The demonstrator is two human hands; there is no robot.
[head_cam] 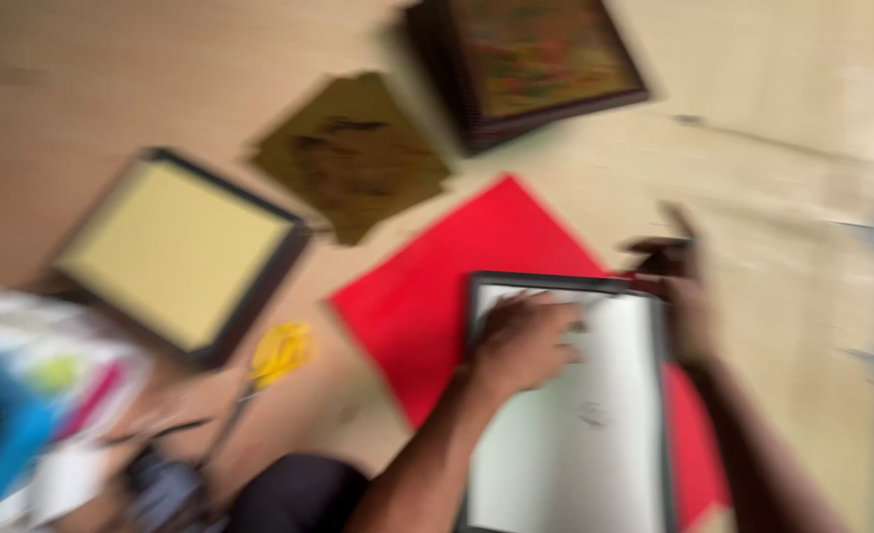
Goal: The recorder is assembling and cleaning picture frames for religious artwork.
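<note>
Pale wooden floor (111,79) | dark frame (567,395) lower centre on red sheet (437,286) | left hand (526,341) flat on its white panel, fingers spread | right hand (679,286) at top-right corner, fingers' state unclear | likely rigid, light, fragile; hold by edges.

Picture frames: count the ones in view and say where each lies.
3. A dark frame with yellow backing lies at left, a dark frame holding a colourful picture at top, and a black frame with a white sheet under the left hand. Blur may hide more.

red sheet (437,286), white panel in black frame (575,434), yellow panel in dark frame (175,252), yellow-handled scissors (277,353)
</note>
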